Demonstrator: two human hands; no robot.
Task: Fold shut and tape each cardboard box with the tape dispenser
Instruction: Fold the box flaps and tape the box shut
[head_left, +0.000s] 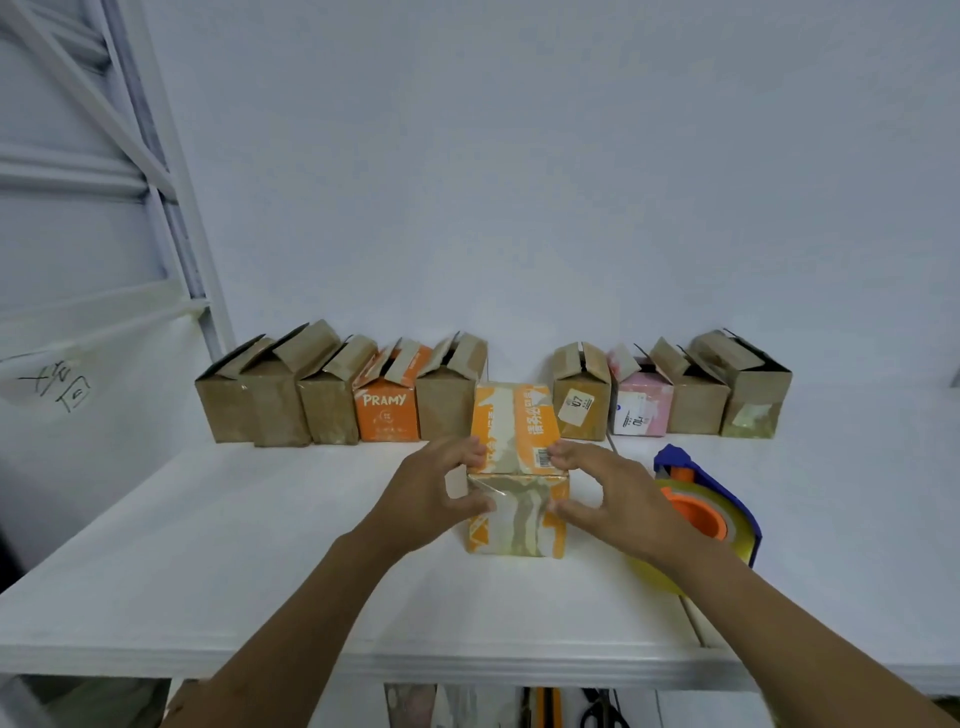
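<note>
An orange and white cardboard box (517, 467) stands in the middle of the white table (234, 561), its top flaps folded flat. My left hand (434, 493) grips its left side, fingers on the top edge and thumb on the front face. My right hand (608, 493) grips the right side the same way. The tape dispenser (711, 499), blue with an orange hub and a clear yellowish tape roll, lies on the table just right of my right hand, partly hidden by my wrist.
A row of several small boxes runs along the back wall with flaps up: brown ones (249, 400), an orange PRAMY box (387, 410), a labelled brown one (579, 400), a pink one (641, 408). White shelving (104, 208) stands at left. Scissors (602, 712) lie under the table.
</note>
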